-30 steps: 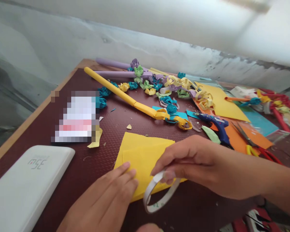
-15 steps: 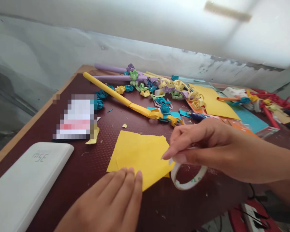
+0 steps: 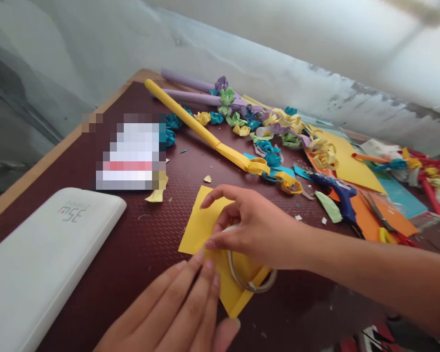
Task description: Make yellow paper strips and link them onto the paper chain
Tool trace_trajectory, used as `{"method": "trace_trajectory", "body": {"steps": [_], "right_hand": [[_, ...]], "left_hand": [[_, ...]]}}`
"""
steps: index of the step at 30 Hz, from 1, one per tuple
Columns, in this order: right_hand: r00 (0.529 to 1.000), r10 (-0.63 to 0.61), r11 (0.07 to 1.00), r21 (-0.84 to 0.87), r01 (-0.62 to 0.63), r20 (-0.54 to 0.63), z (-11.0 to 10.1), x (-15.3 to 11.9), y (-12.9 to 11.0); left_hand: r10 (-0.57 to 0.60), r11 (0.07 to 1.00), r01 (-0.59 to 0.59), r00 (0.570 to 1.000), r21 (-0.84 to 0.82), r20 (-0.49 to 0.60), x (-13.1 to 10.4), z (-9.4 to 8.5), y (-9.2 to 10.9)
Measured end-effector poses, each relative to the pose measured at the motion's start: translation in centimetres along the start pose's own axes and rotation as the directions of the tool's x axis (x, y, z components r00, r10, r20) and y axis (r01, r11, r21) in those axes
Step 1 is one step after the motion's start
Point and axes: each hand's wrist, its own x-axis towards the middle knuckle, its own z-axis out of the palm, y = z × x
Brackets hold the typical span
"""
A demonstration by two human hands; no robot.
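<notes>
Nearest, low in view: left hand, fingers straight and together, laid on the near left part of the yellow paper. Right hand pinched a tape roll over the same paper, hiding much of its middle; could not tell whether the two hands touched. Paper lay on the dark red counter. A white power bank took up the near left corner.

Past it, a pixelated slab, a pale yellow scrap at its edge. To the right, beyond the right forearm, scissors on orange paper, a blue glue gun and a green scrap beside them.

Farther, a yellow tube slanted across the counter, paper flowers behind it. Purple tubes farthest, near the stained wall.
</notes>
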Motion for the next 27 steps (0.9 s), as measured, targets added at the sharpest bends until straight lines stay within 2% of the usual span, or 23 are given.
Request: {"method": "trace_trajectory", "body": {"steps": [3, 8, 11, 15, 27], "right_hand": [[0.999, 0.025, 1.0, -0.007, -0.025, -0.048, 0.3, 0.0, 0.1], [0.993, 0.031, 0.99, -0.135, -0.046, -0.11, 0.6, -0.1, -0.3], [0.99, 0.026, 0.986, -0.16, -0.048, -0.135, 1.0, -0.2, -0.2], [0.984, 0.019, 0.984, -0.172, -0.05, -0.175, 1.4, -0.4, 0.0], [0.98, 0.027, 0.987, -0.149, -0.057, -0.197, 1.5, -0.5, 0.1]], "left_hand": [[0.014, 0.999, -0.015, 0.999, 0.045, 0.04, -0.6, -0.1, -0.7], [0.014, 0.999, -0.015, 1.0, 0.04, 0.023, -1.9, 0.2, -1.1], [0.035, 0.998, -0.037, 0.998, 0.049, 0.049, -2.3, 0.2, -1.3], [0.04, 0.998, -0.042, 0.998, 0.044, 0.051, -2.4, 0.2, -1.6], [-0.016, 1.0, 0.016, 1.0, 0.01, -0.002, -2.4, 0.6, -1.0]]}}
